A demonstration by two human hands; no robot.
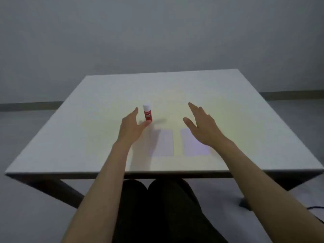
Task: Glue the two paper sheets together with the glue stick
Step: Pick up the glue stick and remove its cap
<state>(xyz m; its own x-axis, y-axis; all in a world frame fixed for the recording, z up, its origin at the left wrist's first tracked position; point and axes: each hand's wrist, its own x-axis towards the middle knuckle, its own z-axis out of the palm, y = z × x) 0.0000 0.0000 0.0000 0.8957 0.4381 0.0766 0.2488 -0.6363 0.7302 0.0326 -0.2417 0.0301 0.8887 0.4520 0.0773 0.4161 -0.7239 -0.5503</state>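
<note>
Pale square desk point(105, 95) filling the middle of the frame, its near edge running across the lower half, dark angled legs point(57, 188) underneath at lower left and lower right. Plain grey wall point(157, 32) across the whole upper half. Darker baseboard strip point(29, 106) at far left and far right, meeting grey floor point(26, 207). Dark trousers point(157, 213) at bottom centre. Thin black cable point(313, 207) at lower right.

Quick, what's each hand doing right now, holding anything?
Left hand: open, fingers spread beside the upright glue stick; thumb at its base, no grip closed.
Right hand: open, empty, over the right paper sheet.
</note>
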